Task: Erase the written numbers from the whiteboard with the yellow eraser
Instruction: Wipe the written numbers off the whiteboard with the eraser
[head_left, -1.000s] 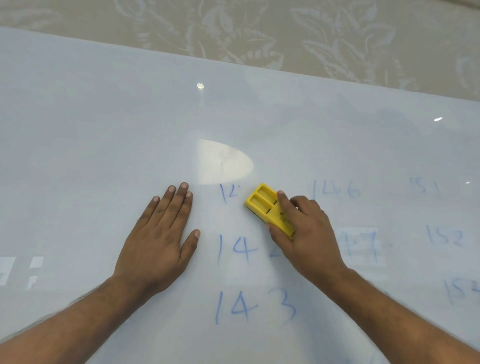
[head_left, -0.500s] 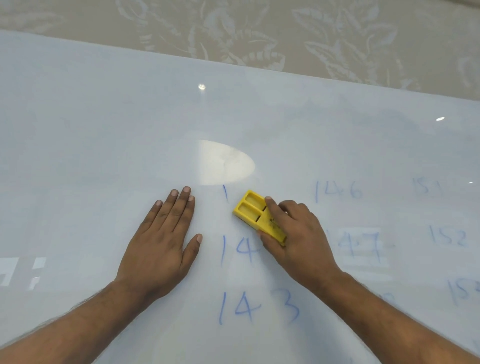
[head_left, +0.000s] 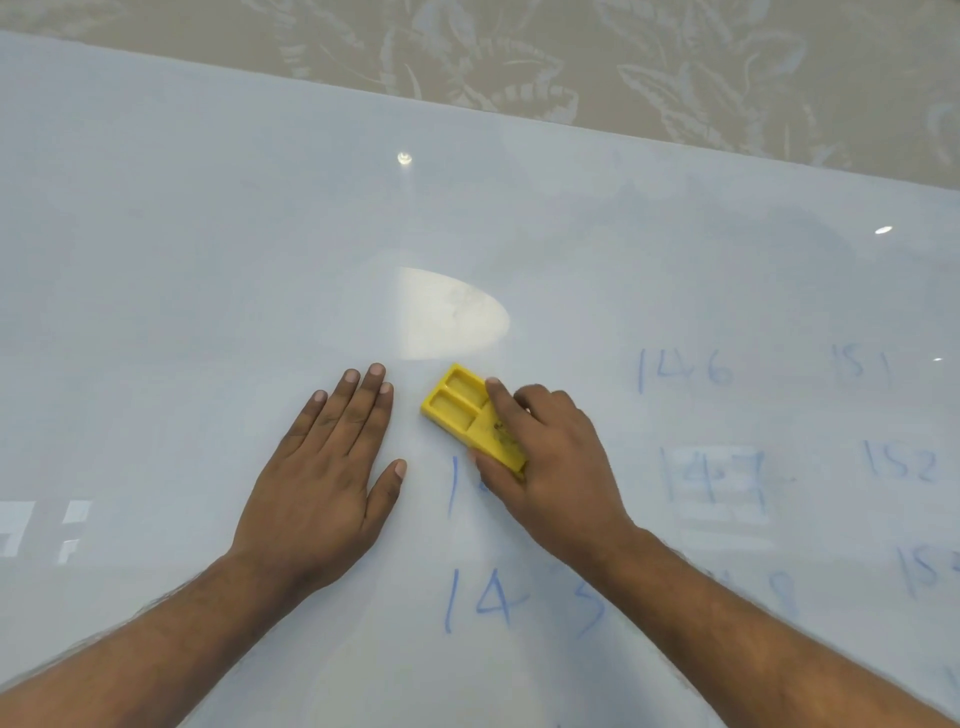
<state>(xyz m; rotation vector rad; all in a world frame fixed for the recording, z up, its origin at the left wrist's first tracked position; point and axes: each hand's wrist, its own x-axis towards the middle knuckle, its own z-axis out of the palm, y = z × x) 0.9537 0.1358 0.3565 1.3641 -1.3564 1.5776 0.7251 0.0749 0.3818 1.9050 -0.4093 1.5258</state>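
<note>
A large whiteboard (head_left: 208, 260) lies flat and fills most of the head view. My right hand (head_left: 550, 462) grips the yellow eraser (head_left: 457, 410) and presses it on the board, above the blue number 14 (head_left: 457, 488), which my hand partly hides. Below it is the number 143 (head_left: 483, 597), its last digit half covered by my right forearm. To the right are fainter blue numbers 146 (head_left: 685, 369), a smudged 147 (head_left: 717, 480), 151 (head_left: 860, 361) and 152 (head_left: 901, 462). My left hand (head_left: 327, 478) rests flat on the board, fingers spread, just left of the eraser.
Beyond the board's far edge runs a beige surface with a pale leaf pattern (head_left: 519, 62). A bright oval light reflection (head_left: 447, 314) sits on the board just above the eraser. The board's left half carries no writing.
My right hand has slid the eraser leftward across the top row; the remaining digits of that number are gone. The left hand has stayed in place.
</note>
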